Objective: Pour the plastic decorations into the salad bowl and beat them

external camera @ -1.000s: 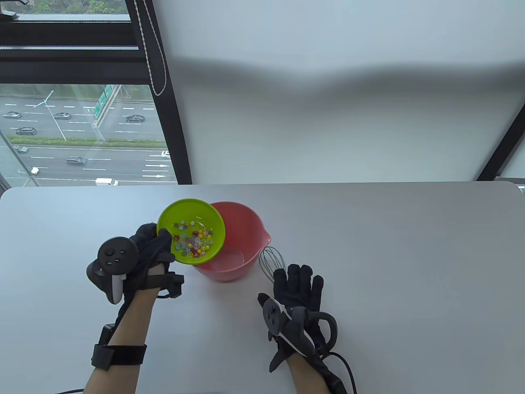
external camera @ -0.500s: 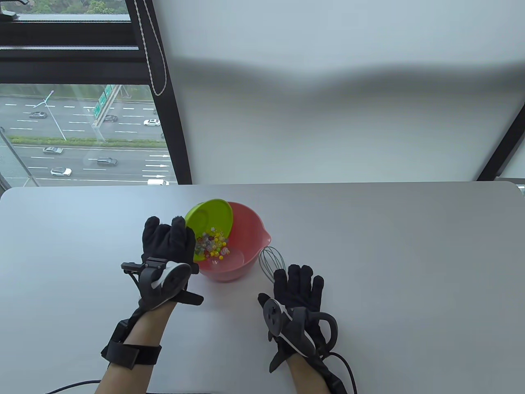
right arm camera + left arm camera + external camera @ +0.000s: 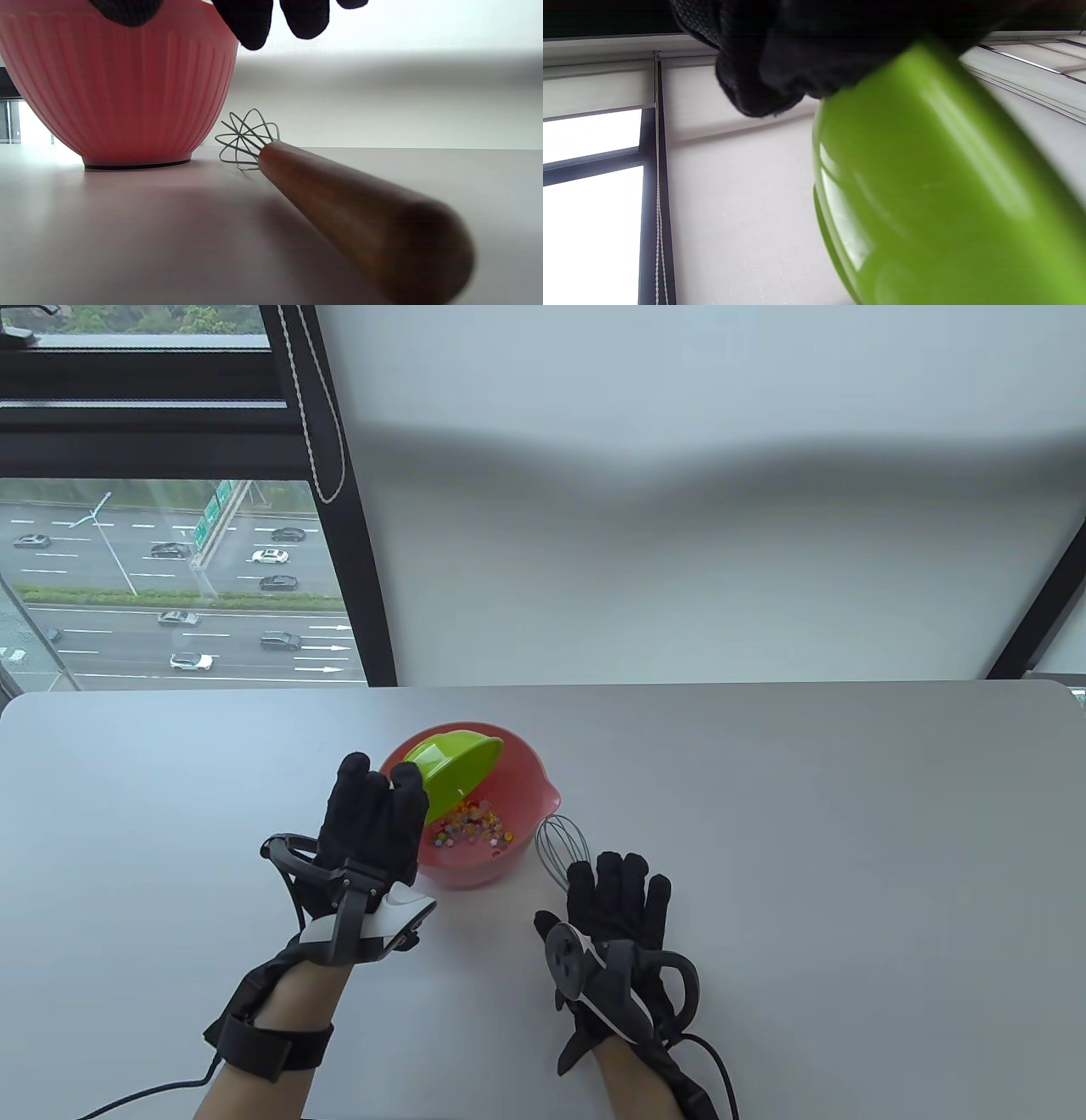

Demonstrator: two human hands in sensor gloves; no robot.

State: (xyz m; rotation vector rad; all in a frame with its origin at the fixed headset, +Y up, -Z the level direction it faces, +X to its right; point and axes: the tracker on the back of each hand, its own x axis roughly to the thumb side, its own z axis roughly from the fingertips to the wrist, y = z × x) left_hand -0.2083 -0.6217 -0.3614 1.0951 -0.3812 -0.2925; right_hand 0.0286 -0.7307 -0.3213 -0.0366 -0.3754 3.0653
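Green bowl [image 3: 454,768] gripped in left hand [image 3: 373,823] fingers over one pink salad bowl [image 3: 517,780]; right hand [image 3: 619,899] fingers flat.

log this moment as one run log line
left hand: tips green bowl | beads: in pink bowl | right hand: over whisk

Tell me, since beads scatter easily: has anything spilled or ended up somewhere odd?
Nothing stands out. The decorations lie inside the pink salad bowl, none visible on the table. The left hand holds the green bowl tipped over it; the whisk lies beside it.
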